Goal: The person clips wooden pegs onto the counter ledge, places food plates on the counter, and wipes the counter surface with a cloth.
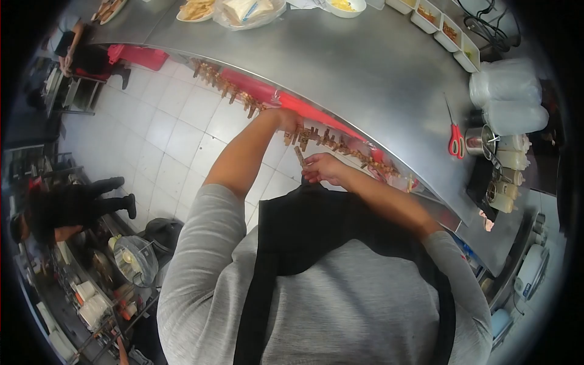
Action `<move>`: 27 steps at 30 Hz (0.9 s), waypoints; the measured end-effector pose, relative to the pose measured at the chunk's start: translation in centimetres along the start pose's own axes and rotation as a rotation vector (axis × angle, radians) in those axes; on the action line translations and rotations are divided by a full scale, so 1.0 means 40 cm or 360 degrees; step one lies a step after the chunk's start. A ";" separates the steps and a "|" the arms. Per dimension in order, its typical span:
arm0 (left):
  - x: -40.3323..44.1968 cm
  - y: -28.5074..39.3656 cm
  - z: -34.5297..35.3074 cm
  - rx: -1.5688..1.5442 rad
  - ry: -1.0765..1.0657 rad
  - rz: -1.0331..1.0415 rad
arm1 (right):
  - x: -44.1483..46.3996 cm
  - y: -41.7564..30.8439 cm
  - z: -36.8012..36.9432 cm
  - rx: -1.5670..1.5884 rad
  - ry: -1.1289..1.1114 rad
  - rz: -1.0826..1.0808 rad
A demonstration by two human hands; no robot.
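A long row of brown wooden clothespins (340, 146) runs along the front edge of the steel table (340, 67). My left hand (288, 120) is at the middle of this row, its fingers curled down against the pins; what is between its fingertips is hidden. Closer to my chest, my right hand (323, 168) pinches a single brown stick-like clothespin (299, 156), which points up toward the row. Red material (316, 112) shows behind the pins, under the table edge.
Red-handled scissors (456, 141), a metal pot (480, 141) and squeeze bottles (511, 159) are at the right. Food trays (447, 33) and a bagged item (249, 11) lie at the back. One person (73, 201) is at the left, another (76, 52) at the upper left.
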State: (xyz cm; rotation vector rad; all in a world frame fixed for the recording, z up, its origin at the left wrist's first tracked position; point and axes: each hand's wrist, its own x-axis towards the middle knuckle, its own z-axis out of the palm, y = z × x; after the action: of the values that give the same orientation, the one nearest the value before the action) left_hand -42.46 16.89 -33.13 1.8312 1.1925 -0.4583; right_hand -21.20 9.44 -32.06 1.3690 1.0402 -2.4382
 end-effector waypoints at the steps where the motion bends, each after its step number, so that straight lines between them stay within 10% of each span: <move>1: -0.010 0.008 -0.009 0.0015 -0.0007 -0.0009 | 0.002 0.000 0.008 -0.0023 -0.0001 -0.0004; 16: -0.026 0.049 -0.083 -0.0240 0.0081 -0.0302 | -0.011 -0.021 0.043 -0.0125 0.0009 -0.0095; 19: -0.031 0.068 -0.103 0.0439 -0.0191 0.0067 | -0.017 -0.023 0.048 -0.0128 0.0030 -0.0107; 27: -0.069 0.047 -0.016 -0.0009 0.0370 0.0015 | -0.014 -0.025 0.044 -0.0120 0.0005 -0.0145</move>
State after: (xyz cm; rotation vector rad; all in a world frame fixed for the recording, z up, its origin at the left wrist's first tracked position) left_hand -42.24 15.64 -29.99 1.9232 1.3378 -0.2405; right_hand -22.54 8.95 -30.52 1.3301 1.2077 -2.4327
